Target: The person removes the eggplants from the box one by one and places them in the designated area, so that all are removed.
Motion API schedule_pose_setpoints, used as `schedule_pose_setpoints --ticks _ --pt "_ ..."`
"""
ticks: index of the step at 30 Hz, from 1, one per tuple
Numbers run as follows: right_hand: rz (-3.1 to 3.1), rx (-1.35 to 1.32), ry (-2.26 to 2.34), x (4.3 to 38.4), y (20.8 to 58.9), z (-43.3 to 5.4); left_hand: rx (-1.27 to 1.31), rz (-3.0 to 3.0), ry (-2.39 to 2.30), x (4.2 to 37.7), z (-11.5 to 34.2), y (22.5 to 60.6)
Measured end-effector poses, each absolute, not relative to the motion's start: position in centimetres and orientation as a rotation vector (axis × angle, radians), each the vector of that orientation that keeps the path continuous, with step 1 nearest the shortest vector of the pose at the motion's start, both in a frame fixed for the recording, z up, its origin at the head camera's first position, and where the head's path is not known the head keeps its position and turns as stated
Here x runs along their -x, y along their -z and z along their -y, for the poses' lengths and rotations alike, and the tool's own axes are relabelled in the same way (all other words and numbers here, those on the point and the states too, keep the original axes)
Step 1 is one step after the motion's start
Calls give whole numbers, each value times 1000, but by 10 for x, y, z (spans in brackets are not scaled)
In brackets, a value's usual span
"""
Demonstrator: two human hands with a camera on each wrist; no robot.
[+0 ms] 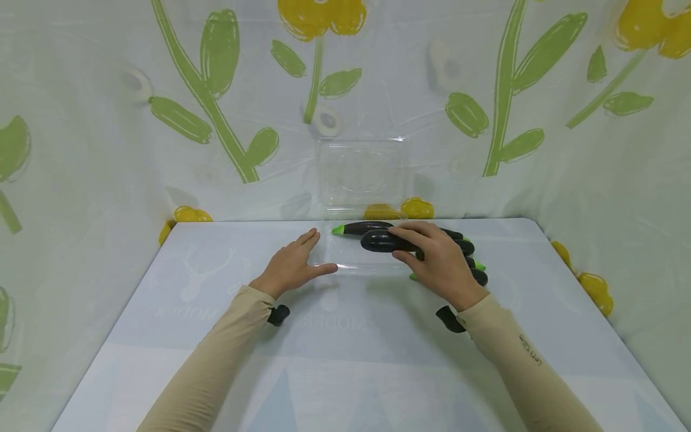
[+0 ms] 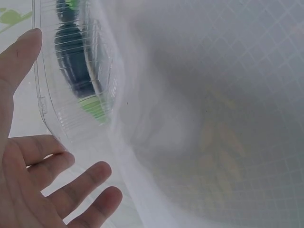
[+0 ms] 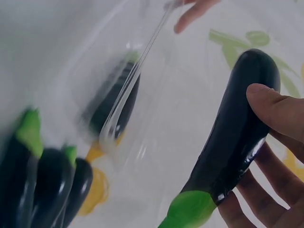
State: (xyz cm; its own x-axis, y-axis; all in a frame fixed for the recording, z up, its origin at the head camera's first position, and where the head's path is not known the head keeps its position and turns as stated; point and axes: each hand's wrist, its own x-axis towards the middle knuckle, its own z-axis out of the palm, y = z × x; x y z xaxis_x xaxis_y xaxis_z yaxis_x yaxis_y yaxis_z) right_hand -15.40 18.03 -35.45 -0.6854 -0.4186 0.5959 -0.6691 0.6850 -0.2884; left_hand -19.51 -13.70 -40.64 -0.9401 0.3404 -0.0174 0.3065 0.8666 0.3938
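Note:
In the head view my right hand grips a dark purple eggplant with a green stem end. The right wrist view shows the thumb on one side of this eggplant and the fingers curled behind it. The eggplant is held above a clear plastic box with its lid raised at the back. Another eggplant lies inside the box. My left hand, fingers spread, is at the box's left side; in the left wrist view its fingertips touch or nearly touch the rim.
Several more eggplants lie together to the right of the box, partly hidden by my right hand. The white table ends just behind the box, where a flower-patterned curtain hangs. A black wrist camera hangs under the right sleeve.

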Motion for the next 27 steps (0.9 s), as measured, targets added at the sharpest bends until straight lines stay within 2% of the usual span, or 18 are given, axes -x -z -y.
schedule_pose_setpoints --ticks 12,27 --pt "2445 -749 -660 140 368 -229 -524 -2954 -616 194 137 408" --pt "2579 -642 -577 129 388 -268 -526 -2959 -623 194 137 406"
